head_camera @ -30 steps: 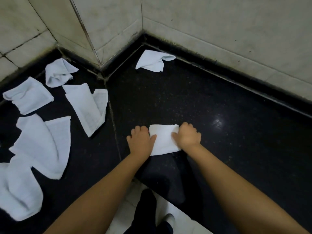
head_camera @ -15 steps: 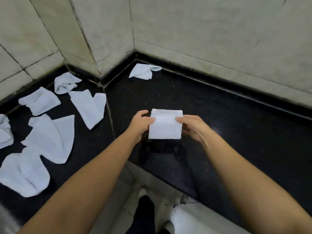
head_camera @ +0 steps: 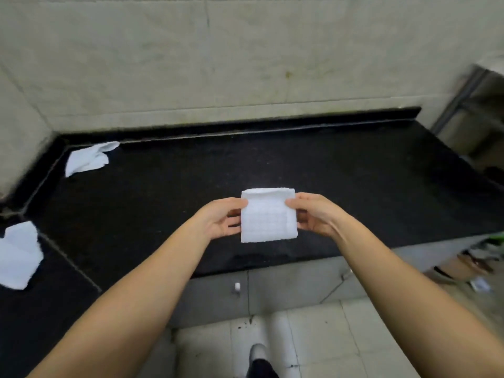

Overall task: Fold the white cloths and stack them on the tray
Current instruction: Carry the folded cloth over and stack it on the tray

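A small folded white cloth [head_camera: 268,215] is held in the air above the black stone counter [head_camera: 354,186]. My left hand [head_camera: 222,219] pinches its left edge, thumb on top and fingers beneath. My right hand [head_camera: 313,214] pinches its right edge the same way. A crumpled white cloth [head_camera: 88,159] lies in the counter's back left corner. Another loose white cloth [head_camera: 19,255] lies at the left edge of the view. No tray is in sight.
Pale tiled walls [head_camera: 245,64] close off the counter at the back and left. A metal frame [head_camera: 463,105] stands at the far right. Below the counter's front edge are a tiled floor [head_camera: 313,336], my shoe [head_camera: 257,353] and clutter [head_camera: 469,266] at the right.
Both hands lifted the folded cloth off the counter and now hold it in the air. The view swung right, so most of the loose cloths on the left left the frame.
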A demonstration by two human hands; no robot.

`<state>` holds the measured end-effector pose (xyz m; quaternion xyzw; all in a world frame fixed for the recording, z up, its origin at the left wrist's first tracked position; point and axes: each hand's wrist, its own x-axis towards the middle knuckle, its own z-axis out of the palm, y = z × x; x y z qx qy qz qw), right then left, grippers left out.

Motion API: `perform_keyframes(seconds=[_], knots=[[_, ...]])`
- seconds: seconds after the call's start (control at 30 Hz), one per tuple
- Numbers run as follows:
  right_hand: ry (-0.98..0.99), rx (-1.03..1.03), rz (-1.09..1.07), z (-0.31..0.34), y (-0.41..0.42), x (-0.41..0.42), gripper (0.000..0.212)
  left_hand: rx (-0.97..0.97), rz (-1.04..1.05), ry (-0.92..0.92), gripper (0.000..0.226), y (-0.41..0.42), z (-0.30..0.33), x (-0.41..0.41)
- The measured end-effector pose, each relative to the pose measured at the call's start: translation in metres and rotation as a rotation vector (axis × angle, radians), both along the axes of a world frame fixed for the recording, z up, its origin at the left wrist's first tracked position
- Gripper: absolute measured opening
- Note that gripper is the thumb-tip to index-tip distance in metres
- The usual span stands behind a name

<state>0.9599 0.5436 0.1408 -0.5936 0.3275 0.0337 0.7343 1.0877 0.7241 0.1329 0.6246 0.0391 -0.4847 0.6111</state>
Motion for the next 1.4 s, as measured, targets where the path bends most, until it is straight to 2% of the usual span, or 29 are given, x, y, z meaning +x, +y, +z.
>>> perform_keyframes(seconds=[0.23, 0.33, 0.5, 0.67, 0.8, 1.0, 1.2, 1.4], knots=[[0.062, 0.024, -0.38, -0.011, -0.035, -0.169, 0.016, 0.03, -0.391, 0.114, 0.008, -0.093, -0.009, -0.113], [0.054, 0.055, -0.534, -0.014, -0.059, -0.242, 0.01, 0.042, -0.539, 0.111, 0.009, -0.144, -0.009, -0.169], [0.005, 0.056, -0.757, -0.01, -0.114, -0.362, 0.018, 0.043, -0.758, 0.093, 0.009, -0.249, -0.005, -0.273], [0.007, 0.037, -0.861, 0.004, -0.206, -0.478, 0.016, 0.008, -0.882, 0.089, 0.012, -0.37, 0.003, -0.386], [-0.004, 0.007, -0.866, 0.024, -0.292, -0.544, 0.019, -0.027, -0.891, 0.105, 0.009, -0.455, 0.015, -0.452], [-0.035, -0.066, -0.805, 0.042, -0.425, -0.563, 0.011, -0.074, -0.792, 0.043, 0.008, -0.564, 0.043, -0.476], [-0.153, -0.166, -0.691, 0.075, -0.582, -0.52, 0.014, -0.201, -0.69, -0.121, 0.012, -0.699, 0.078, -0.442], [-0.228, -0.234, -0.583, 0.131, -0.734, -0.47, 0.009, -0.279, -0.556, -0.17, 0.007, -0.821, 0.137, -0.401]])
